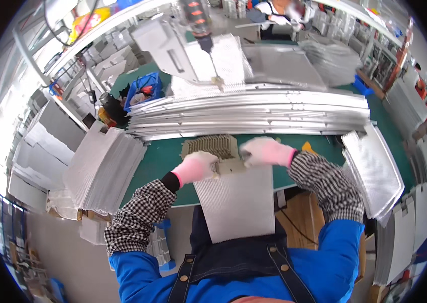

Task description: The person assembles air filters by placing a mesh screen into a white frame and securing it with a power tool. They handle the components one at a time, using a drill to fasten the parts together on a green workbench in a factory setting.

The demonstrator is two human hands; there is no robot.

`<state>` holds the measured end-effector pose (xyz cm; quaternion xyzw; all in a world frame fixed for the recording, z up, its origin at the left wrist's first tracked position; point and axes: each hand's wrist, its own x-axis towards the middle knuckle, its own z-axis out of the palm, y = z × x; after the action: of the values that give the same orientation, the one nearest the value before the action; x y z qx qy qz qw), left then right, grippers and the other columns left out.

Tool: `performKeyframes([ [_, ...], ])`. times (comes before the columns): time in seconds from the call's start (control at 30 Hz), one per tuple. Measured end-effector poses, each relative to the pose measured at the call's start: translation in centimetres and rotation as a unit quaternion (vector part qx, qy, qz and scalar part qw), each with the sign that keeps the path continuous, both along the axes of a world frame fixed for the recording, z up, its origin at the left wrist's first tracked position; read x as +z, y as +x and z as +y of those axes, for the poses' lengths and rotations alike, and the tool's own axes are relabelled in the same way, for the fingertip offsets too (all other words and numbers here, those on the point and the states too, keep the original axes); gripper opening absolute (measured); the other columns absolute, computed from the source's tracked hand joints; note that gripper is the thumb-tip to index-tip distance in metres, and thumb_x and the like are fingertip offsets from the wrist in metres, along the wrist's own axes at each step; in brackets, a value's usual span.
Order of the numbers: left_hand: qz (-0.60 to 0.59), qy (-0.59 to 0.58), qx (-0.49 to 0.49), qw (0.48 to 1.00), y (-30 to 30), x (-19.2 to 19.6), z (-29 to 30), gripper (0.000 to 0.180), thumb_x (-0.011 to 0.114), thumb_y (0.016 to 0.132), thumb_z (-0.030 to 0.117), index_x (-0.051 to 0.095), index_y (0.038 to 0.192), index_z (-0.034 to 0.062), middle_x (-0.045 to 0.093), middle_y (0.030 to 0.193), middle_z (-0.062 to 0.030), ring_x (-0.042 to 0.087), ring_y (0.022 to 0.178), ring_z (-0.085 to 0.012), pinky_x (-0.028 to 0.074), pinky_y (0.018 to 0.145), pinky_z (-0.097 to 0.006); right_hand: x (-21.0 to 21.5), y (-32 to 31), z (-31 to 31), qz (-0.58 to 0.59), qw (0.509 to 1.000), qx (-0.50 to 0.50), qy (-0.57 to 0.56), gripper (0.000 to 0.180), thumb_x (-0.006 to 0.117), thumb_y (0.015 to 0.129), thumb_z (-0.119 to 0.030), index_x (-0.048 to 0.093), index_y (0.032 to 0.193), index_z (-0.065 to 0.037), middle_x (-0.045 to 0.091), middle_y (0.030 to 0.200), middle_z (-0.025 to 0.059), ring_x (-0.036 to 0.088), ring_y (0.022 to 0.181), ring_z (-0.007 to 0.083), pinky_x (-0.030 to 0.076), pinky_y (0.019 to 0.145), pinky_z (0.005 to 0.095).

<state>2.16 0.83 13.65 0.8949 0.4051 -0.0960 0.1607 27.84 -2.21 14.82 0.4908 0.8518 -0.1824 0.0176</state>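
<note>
A pale grey panel with a fine mesh-like texture (236, 207) slopes from the green table's front edge down onto my lap. My left hand (198, 166), in a white and pink glove, has its fingers closed at the panel's top left corner. Over the top right corner is my right hand (264, 151), gloved alike, fingers bent together; what they pinch is too small to make out. Between the hands lies a beige plate-like piece (232, 165) at the panel's top edge. Just behind it sits a beige tray with rows of small parts (208, 146).
Long metal strips (248, 113) lie stacked across the table. Panel stacks stand at left (105, 169) and right (375, 169). A power driver (198, 25) hangs above, near a white machine arm (165, 48). A blue bin (145, 88) stands back left; another person (279, 20) works beyond.
</note>
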Motion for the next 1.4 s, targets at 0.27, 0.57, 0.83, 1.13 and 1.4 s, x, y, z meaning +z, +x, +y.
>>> performKeyframes([
  [0.27,-0.014,-0.113,0.065,0.991,-1.0,0.8,0.7,0.050,0.085,0.073,0.036,0.075,0.109,0.0031,0.075,0.096,-0.0148,0.071,0.092,-0.0282,0.056,0.083,-0.037,2.4,-4.9,0.4,0.038,0.981,0.086,-0.168,0.047,0.064,0.093,-0.017,0.056,0.138,-0.005,0.069,0.121,0.0159,0.065,0.113,0.0295,0.050,0.098,0.0388],
  [0.57,-0.558,-0.249,0.221,0.760,-7.2,-6.2,-0.6,0.037,0.071,0.093,0.021,0.069,0.120,-0.0037,0.072,0.109,-0.0085,0.064,0.105,-0.0143,0.048,0.097,-0.030,-3.3,13.1,11.1,-0.178,0.934,-0.251,0.180,0.036,0.052,0.095,-0.012,0.063,0.129,-0.012,0.064,0.129,0.0139,0.066,0.112,0.0320,0.053,0.096,0.0466],
  [0.83,-0.583,-0.152,0.252,0.757,-6.6,-7.5,-3.5,0.033,0.066,0.097,0.021,0.069,0.118,-0.0039,0.071,0.109,-0.0075,0.064,0.103,-0.0151,0.047,0.096,-0.029,-4.4,17.1,11.4,-0.093,0.961,-0.198,0.167,0.043,0.060,0.093,-0.019,0.057,0.133,-0.003,0.053,0.141,0.0241,0.049,0.131,0.0428,0.043,0.109,0.0478],
  [1.13,-0.630,-0.099,0.293,0.712,-6.1,-6.3,-4.8,0.031,0.062,0.097,0.010,0.067,0.123,-0.0050,0.072,0.111,-0.0111,0.066,0.104,-0.0166,0.051,0.095,-0.029,3.7,14.8,4.2,-0.006,0.933,-0.141,0.332,0.026,0.063,0.095,-0.026,0.063,0.112,-0.007,0.065,0.111,0.0185,0.064,0.100,0.0395,0.052,0.083,0.0479],
  [1.4,-0.700,-0.257,0.283,0.604,-5.8,-7.7,-5.0,0.038,0.069,0.096,0.029,0.071,0.111,-0.0063,0.072,0.095,-0.0058,0.064,0.084,-0.0093,0.052,0.078,-0.025,4.2,18.4,-7.7,-0.011,0.949,-0.215,0.230,0.021,0.061,0.097,-0.021,0.068,0.108,-0.005,0.070,0.094,0.0194,0.068,0.085,0.0386,0.053,0.076,0.0426],
])
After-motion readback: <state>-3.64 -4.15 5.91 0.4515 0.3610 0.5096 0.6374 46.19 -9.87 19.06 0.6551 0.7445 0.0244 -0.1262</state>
